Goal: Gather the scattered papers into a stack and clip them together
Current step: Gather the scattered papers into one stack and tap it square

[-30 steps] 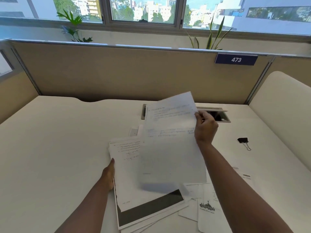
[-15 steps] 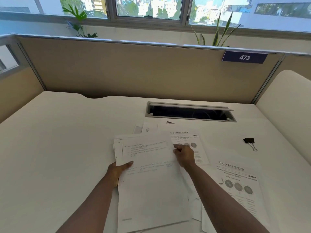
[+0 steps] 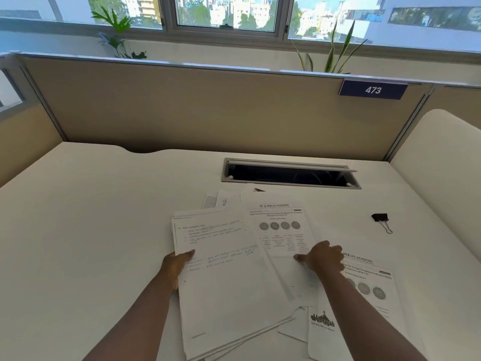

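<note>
A stack of papers [image 3: 229, 287] with handwriting on its top sheet lies in front of me on the white desk [image 3: 91, 230]. My left hand [image 3: 175, 264] holds the stack's left edge, thumb on top. To its right lies a printed sheet [image 3: 281, 230] with a row of grey circles. My right hand [image 3: 322, 259] sits at that sheet's right edge with curled fingers and the thumb on the paper. Another printed sheet [image 3: 374, 287] and a sheet with a black logo [image 3: 322, 332] lie under my right forearm. A black binder clip [image 3: 380, 219] lies apart at the right.
More loose sheets [image 3: 223, 200] poke out behind the stack. An open cable slot [image 3: 289, 173] is sunk into the desk beyond the papers. Beige partition walls close the desk at the back and both sides.
My right hand laid the lifted sheet onto the stack, then moved right onto the printed sheet with circles. My left hand stayed at the stack's left edge.
</note>
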Demonstrator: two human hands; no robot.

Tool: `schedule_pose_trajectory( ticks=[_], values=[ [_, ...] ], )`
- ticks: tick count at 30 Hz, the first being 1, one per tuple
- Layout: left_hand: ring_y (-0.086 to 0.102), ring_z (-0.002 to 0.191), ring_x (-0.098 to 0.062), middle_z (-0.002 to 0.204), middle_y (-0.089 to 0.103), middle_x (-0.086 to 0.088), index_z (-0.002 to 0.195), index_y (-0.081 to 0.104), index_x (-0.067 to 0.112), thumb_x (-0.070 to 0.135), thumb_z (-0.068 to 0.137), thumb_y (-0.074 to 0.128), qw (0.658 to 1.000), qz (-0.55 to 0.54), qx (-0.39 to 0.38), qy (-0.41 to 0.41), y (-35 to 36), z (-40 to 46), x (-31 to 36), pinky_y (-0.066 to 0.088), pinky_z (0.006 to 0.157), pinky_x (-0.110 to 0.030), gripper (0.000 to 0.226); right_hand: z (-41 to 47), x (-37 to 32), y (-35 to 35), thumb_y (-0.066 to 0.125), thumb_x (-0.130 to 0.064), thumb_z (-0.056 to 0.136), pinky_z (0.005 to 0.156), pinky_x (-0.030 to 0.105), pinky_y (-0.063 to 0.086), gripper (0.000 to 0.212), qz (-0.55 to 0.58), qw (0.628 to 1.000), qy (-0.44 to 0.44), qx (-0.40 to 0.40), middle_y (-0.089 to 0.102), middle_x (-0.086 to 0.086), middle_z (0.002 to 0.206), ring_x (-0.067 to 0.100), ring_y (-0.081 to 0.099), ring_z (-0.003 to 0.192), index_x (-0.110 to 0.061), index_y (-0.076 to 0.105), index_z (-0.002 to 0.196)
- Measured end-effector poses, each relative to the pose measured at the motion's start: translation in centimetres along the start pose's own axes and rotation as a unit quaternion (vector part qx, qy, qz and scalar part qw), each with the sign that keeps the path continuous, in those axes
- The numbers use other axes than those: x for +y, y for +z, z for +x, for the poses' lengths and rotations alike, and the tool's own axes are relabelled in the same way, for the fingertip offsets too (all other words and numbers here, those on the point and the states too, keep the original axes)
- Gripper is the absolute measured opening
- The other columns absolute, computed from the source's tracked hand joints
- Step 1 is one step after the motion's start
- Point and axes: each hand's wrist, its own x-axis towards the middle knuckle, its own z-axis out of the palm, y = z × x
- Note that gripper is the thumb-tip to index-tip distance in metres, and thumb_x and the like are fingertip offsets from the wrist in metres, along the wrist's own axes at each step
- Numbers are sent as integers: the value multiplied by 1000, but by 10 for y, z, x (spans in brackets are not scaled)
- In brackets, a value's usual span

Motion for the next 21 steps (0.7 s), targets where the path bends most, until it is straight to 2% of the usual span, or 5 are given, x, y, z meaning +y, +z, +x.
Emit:
schedule_pose_trajectory(
  ticks=[7,11,15,18,21],
  values=[
    [56,101,-32,131,54,-28,127,52,-7,2,85,62,1000,-7,-9,0,0,3,-1,43,101,-51,44,-1,6,-5,71,-15,79,96,42,44,54,101,993,-44,31,57,23,126,39,53,118,1,46,124],
    [58,75,-27,130,55,-28,126,52,-8,1,86,60,1000,-2,-6,7,1,3,-1,45,90,-41,41,-12,8,-6,60,-15,87,89,41,46,31,163,977,-80,113,63,24,116,41,58,108,-2,59,115],
    [58,80,-28,131,54,-29,126,52,-8,1,87,59,1000,3,-5,3,2,1,0,45,89,-42,41,-21,2,-31,47,-17,93,74,37,44,26,195,950,-126,209,67,26,104,42,61,95,-5,64,109],
    [57,92,-30,131,54,-28,127,52,-8,2,87,60,1000,4,4,0,3,0,1,45,89,-42,42,-29,-6,-53,46,-17,95,72,39,48,27,173,916,-208,295,69,27,94,42,64,86,-4,64,111],
    [58,89,-31,129,55,-26,127,51,-8,5,88,59,1000,6,8,-2,3,-1,1,44,91,-44,42,-35,-18,-72,50,-16,94,68,37,51,25,225,849,-278,388,72,23,90,41,67,77,-3,68,105]
  ],
)
